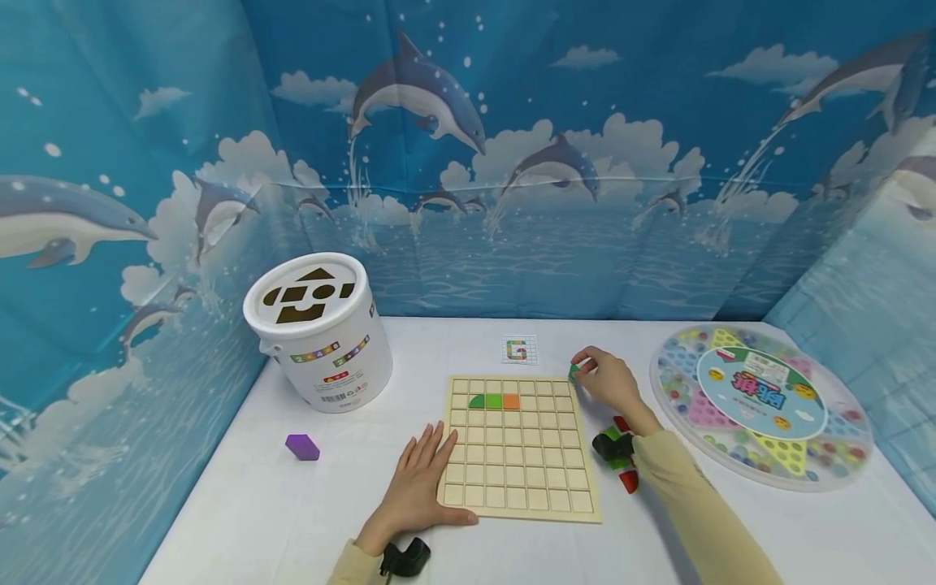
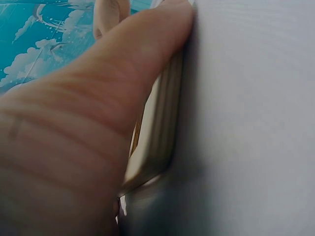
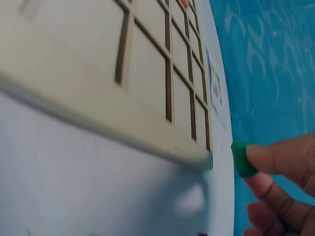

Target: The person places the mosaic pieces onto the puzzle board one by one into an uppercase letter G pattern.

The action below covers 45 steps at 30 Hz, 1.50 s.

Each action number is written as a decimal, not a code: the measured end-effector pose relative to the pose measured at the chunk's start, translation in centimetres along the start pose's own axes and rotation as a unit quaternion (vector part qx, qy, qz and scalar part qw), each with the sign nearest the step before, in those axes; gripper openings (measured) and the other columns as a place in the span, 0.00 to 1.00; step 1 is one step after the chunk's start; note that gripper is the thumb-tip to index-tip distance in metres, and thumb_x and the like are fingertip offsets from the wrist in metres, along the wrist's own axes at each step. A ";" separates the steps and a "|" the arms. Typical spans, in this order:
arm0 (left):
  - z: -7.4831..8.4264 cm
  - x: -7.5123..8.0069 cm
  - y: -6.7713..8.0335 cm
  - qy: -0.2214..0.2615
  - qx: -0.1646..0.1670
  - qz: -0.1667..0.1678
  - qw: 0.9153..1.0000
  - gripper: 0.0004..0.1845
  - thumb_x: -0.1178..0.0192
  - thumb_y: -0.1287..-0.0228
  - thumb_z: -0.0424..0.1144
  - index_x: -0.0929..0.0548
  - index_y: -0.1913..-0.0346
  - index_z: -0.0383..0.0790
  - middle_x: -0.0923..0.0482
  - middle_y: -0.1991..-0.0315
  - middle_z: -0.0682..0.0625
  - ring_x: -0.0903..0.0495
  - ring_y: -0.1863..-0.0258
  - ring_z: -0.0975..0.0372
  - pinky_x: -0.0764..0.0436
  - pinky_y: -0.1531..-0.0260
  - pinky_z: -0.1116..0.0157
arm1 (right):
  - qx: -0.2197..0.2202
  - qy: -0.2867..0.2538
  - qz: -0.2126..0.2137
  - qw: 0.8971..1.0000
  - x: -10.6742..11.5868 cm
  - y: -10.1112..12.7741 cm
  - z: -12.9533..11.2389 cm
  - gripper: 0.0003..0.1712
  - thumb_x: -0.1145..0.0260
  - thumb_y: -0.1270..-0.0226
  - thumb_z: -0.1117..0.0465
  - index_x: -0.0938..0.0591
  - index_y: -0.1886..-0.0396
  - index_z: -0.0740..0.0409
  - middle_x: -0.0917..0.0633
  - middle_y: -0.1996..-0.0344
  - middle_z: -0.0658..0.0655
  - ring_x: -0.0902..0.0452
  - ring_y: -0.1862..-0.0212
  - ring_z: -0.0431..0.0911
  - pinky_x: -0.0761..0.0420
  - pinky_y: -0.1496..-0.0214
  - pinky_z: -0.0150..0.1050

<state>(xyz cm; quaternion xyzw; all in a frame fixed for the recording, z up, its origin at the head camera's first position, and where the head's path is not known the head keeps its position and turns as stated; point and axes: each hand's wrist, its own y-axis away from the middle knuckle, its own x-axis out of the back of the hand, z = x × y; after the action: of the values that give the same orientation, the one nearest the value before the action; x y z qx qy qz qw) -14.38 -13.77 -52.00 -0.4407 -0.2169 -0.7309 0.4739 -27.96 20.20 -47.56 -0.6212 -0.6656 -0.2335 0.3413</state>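
Observation:
A wooden grid board (image 1: pixel 521 449) lies on the white table. In its upper rows sit a green quarter-round block (image 1: pixel 478 401), a green square block (image 1: pixel 494 401) and an orange square block (image 1: pixel 511 402), side by side. My left hand (image 1: pixel 420 479) rests on the board's lower left corner, fingers straight and thumb along the front edge. Beyond the board's top right corner, my right hand (image 1: pixel 608 380) pinches a small green block (image 3: pixel 243 160) between thumb and fingertips, held above the table. Its full shape is partly hidden by the fingers.
Behind the board lies a pattern card (image 1: pixel 519 349) showing a coloured G. Red and green blocks (image 1: pixel 628 480) lie under the right wrist. A white bucket (image 1: pixel 336 357) and a purple block (image 1: pixel 303 447) are on the left, a round Chinese checkers case (image 1: pixel 760 406) on the right.

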 end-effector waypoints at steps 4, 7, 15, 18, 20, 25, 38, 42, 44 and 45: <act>0.1 0.1 0.0 -0.007 0.010 -0.006 1.000 0.63 0.34 0.60 0.72 0.47 0.26 0.37 0.56 0.26 0.40 0.60 0.28 0.48 0.59 0.34 0.46 | 0.047 -0.028 -0.009 0.998 -0.8 0.4 -1.1 0.09 0.35 0.38 0.66 0.18 0.59 0.62 0.19 0.72 0.55 0.33 0.80 0.44 0.33 0.79 0.38; 0.0 0.1 0.0 -0.010 0.011 -0.005 1.000 0.63 0.35 0.60 0.72 0.47 0.26 0.38 0.56 0.26 0.40 0.60 0.28 0.48 0.59 0.34 0.47 | 0.064 -0.043 -0.028 0.997 -1.5 0.8 -1.9 0.06 0.33 0.40 0.66 0.17 0.63 0.61 0.19 0.73 0.53 0.33 0.79 0.44 0.32 0.77 0.38; 0.2 0.1 -0.1 -0.012 0.006 -0.004 1.000 0.63 0.35 0.60 0.71 0.47 0.26 0.36 0.56 0.26 0.38 0.59 0.28 0.47 0.59 0.34 0.46 | 0.098 -0.043 -0.073 0.992 -2.9 1.4 -3.5 0.04 0.29 0.44 0.65 0.17 0.71 0.56 0.20 0.76 0.48 0.31 0.77 0.43 0.30 0.72 0.39; 0.2 0.1 -0.1 -0.015 0.012 -0.008 1.000 0.63 0.34 0.59 0.71 0.47 0.26 0.37 0.56 0.26 0.39 0.60 0.28 0.47 0.59 0.33 0.46 | 0.095 -0.036 -0.076 0.992 -3.2 1.4 -3.8 0.04 0.28 0.45 0.65 0.17 0.72 0.56 0.21 0.77 0.47 0.30 0.77 0.42 0.29 0.71 0.39; 0.2 0.1 -0.1 -0.019 0.015 -0.011 1.000 0.63 0.34 0.59 0.71 0.47 0.26 0.38 0.56 0.26 0.40 0.60 0.27 0.48 0.59 0.33 0.47 | 0.087 -0.036 -0.082 0.992 -3.4 1.4 -4.0 0.03 0.28 0.44 0.65 0.17 0.72 0.56 0.21 0.77 0.47 0.30 0.76 0.42 0.29 0.71 0.39; 0.2 0.1 -0.1 -0.018 0.019 -0.011 1.000 0.63 0.34 0.59 0.71 0.47 0.26 0.38 0.56 0.26 0.40 0.61 0.27 0.49 0.60 0.33 0.47 | 0.073 -0.044 -0.098 0.991 -3.8 1.4 -4.3 0.03 0.30 0.42 0.65 0.17 0.72 0.56 0.21 0.77 0.47 0.28 0.75 0.42 0.28 0.69 0.40; 0.2 0.1 -0.1 -0.018 0.018 -0.011 1.000 0.63 0.34 0.60 0.71 0.47 0.26 0.38 0.56 0.26 0.40 0.60 0.27 0.49 0.60 0.33 0.47 | 0.058 0.017 -0.077 0.995 -4.3 1.3 -4.6 0.03 0.32 0.40 0.63 0.13 0.71 0.56 0.17 0.76 0.46 0.24 0.72 0.41 0.24 0.67 0.41; 0.1 0.0 -0.1 -0.019 0.016 -0.009 1.000 0.63 0.34 0.60 0.71 0.47 0.26 0.38 0.56 0.26 0.40 0.60 0.27 0.48 0.59 0.33 0.47 | 0.043 0.041 -0.070 0.996 -4.4 1.2 -4.8 0.03 0.30 0.42 0.61 0.13 0.73 0.53 0.17 0.77 0.45 0.24 0.73 0.41 0.24 0.69 0.40; 0.0 0.0 0.0 -0.017 0.013 -0.006 1.000 0.63 0.34 0.60 0.71 0.47 0.26 0.37 0.56 0.26 0.40 0.60 0.27 0.48 0.59 0.34 0.47 | 0.043 0.049 -0.070 0.995 -4.5 1.2 -4.9 0.03 0.30 0.42 0.61 0.13 0.74 0.53 0.18 0.78 0.45 0.25 0.74 0.41 0.25 0.71 0.40; 0.0 0.0 0.0 -0.015 0.012 -0.004 1.000 0.63 0.34 0.60 0.72 0.47 0.26 0.37 0.56 0.26 0.40 0.60 0.27 0.48 0.59 0.34 0.47 | 0.040 0.051 -0.070 0.995 -4.5 1.2 -4.9 0.04 0.30 0.42 0.61 0.13 0.75 0.53 0.18 0.78 0.45 0.26 0.75 0.41 0.26 0.72 0.39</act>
<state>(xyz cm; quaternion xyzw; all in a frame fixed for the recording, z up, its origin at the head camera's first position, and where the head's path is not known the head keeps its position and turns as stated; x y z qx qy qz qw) -14.39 -13.72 -52.03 -0.4449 -0.2351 -0.7234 0.4728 -26.00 13.77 -47.79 -0.5459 -0.6982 -0.2615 0.3823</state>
